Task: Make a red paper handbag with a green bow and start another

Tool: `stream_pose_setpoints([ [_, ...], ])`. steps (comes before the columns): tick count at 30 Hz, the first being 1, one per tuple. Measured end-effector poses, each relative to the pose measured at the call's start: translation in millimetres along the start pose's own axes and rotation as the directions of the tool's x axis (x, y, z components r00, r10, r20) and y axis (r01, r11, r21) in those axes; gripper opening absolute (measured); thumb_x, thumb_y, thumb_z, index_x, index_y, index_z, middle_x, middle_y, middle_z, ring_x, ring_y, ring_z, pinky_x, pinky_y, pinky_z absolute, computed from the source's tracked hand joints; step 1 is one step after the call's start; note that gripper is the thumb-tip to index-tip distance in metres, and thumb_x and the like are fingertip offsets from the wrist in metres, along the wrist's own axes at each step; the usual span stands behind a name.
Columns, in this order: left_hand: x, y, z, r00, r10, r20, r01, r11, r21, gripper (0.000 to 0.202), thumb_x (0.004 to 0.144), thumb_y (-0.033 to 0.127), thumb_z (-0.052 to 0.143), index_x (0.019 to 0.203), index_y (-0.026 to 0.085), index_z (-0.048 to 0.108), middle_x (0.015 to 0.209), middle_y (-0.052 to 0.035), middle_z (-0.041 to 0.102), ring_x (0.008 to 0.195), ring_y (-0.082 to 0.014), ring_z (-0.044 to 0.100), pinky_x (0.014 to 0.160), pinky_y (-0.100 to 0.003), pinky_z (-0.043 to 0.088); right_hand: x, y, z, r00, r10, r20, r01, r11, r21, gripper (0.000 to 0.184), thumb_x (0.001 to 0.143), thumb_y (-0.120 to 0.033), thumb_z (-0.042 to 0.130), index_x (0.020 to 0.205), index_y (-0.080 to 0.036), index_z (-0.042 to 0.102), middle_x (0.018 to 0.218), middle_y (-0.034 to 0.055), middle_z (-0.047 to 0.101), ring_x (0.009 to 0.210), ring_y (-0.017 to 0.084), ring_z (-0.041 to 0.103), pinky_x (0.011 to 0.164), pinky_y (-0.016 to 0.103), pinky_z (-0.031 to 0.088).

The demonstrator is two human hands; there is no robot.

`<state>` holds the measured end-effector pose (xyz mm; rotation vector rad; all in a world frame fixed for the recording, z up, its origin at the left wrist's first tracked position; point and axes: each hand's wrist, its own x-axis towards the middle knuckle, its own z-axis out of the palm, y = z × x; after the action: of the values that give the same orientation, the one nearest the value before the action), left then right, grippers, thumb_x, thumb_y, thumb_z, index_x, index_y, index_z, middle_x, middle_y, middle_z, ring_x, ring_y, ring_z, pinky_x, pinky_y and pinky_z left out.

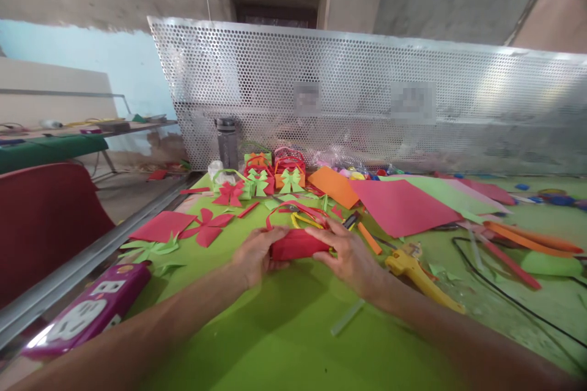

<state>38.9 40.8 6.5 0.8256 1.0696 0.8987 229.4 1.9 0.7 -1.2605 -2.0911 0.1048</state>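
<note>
Between my two hands is a small red paper basket with a thin red strip handle arching over its far side. My left hand grips its left end, thumb on top and fingers beneath. At the right end my right hand pinches it, fingers over the upper edge and thumb below. Just behind lie yellow-handled scissors, partly hidden by the basket. A yellow glue gun rests right of my right hand. A clear glue stick lies on the green tabletop.
Finished-looking paper baskets with bows stand at the back near a grey bottle. Red paper sheets and an orange sheet lie right of them. A purple case sits front left. A black cable crosses the right side.
</note>
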Motion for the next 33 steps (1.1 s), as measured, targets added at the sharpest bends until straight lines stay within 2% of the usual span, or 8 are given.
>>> stream_pose_setpoints([
  [4, 0, 3, -0.3, 1.0, 0.031, 0.005, -0.031, 1.0, 0.003, 0.009, 0.086, 0.02, 0.06, 0.091, 0.013, 0.057, 0.073, -0.0021, 0.064, 0.057, -0.0134, 0.06, 0.047, -0.024, 0.049, 1, -1, -2, 0.996, 0.036, -0.086, -0.014, 0.971, 0.239, 0.036, 0.076, -0.022, 0.066, 0.111, -0.029, 0.069, 0.133, 0.012, 0.053, 0.118, 0.029, 0.055, 0.098, 0.037, 0.046],
  [7, 2, 3, -1.2, 0.999, 0.054, 0.001, -0.054, 0.998, -0.011, 0.009, 0.082, 0.018, 0.062, 0.086, 0.014, 0.055, 0.068, -0.0034, 0.065, 0.055, -0.0155, 0.061, 0.044, -0.025, 0.05, 2, -1, -2, 0.988, 0.104, -0.115, -0.06, 0.94, 0.337, 0.036, 0.073, -0.025, 0.068, 0.109, -0.026, 0.07, 0.13, 0.0112, 0.056, 0.121, 0.031, 0.051, 0.102, 0.044, 0.041],
  [9, 3, 3, -2.2, 0.998, 0.071, -0.002, -0.071, 0.997, -0.018, 0.011, 0.08, 0.018, 0.064, 0.085, 0.015, 0.055, 0.067, -0.0041, 0.066, 0.056, -0.0167, 0.062, 0.045, -0.026, 0.05, 3, 0, -1, 0.981, 0.156, -0.118, -0.1, 0.92, 0.379, 0.043, 0.073, -0.026, 0.067, 0.116, -0.026, 0.064, 0.129, 0.0108, 0.058, 0.116, 0.03, 0.055, 0.099, 0.046, 0.044],
  [13, 7, 0, -5.1, 0.994, 0.111, -0.01, -0.111, 0.993, -0.026, 0.01, 0.08, 0.016, 0.062, 0.087, 0.015, 0.055, 0.072, -0.0056, 0.068, 0.059, -0.0172, 0.063, 0.047, -0.027, 0.052, 5, 5, 1, 0.955, 0.278, -0.101, -0.192, 0.843, 0.502, 0.061, 0.08, -0.034, 0.06, 0.136, -0.023, 0.039, 0.129, 0.0153, 0.056, 0.101, 0.024, 0.064, 0.079, 0.038, 0.056],
  [17, 8, -2, -6.1, 0.986, 0.166, -0.025, -0.166, 0.986, -0.015, 0.014, 0.076, 0.014, 0.065, 0.087, 0.016, 0.056, 0.077, -0.0056, 0.069, 0.066, -0.0181, 0.065, 0.049, -0.026, 0.051, 9, 12, 2, 0.927, 0.375, -0.016, -0.291, 0.745, 0.6, 0.059, 0.079, -0.039, 0.059, 0.129, -0.014, 0.042, 0.103, 0.0134, 0.068, 0.094, 0.023, 0.066, 0.078, 0.035, 0.055],
  [20, 8, -3, -5.1, 0.976, 0.218, -0.015, -0.218, 0.976, 0.008, 0.011, 0.073, 0.012, 0.066, 0.082, 0.016, 0.06, 0.077, -0.0041, 0.069, 0.07, -0.0171, 0.064, 0.054, -0.024, 0.051, 11, 15, 3, 0.905, 0.425, 0.028, -0.348, 0.7, 0.624, 0.049, 0.077, -0.038, 0.059, 0.119, -0.013, 0.05, 0.091, 0.0107, 0.07, 0.086, 0.023, 0.067, 0.072, 0.034, 0.054],
  [26, 8, -6, -4.0, 0.96, 0.281, 0.01, -0.281, 0.958, 0.058, 0.012, 0.066, 0.018, 0.069, 0.077, 0.015, 0.067, 0.069, -0.0005, 0.067, 0.062, -0.0132, 0.061, 0.058, -0.021, 0.047, 11, 15, 7, 0.905, 0.423, 0.04, -0.36, 0.713, 0.601, 0.038, 0.071, -0.025, 0.06, 0.107, -0.015, 0.055, 0.083, 0.0045, 0.068, 0.072, 0.017, 0.062, 0.067, 0.031, 0.05],
  [33, 11, -14, -3.0, 0.935, 0.35, 0.057, -0.354, 0.919, 0.175, 0.02, 0.062, 0.028, 0.074, 0.076, 0.015, 0.066, 0.073, -0.0027, 0.068, 0.072, -0.0178, 0.062, 0.069, -0.027, 0.048, 9, 15, 14, 0.909, 0.414, 0.038, -0.359, 0.736, 0.573, 0.039, 0.07, -0.02, 0.057, 0.109, -0.018, 0.054, 0.085, 0.0029, 0.066, 0.078, 0.018, 0.063, 0.071, 0.031, 0.05],
])
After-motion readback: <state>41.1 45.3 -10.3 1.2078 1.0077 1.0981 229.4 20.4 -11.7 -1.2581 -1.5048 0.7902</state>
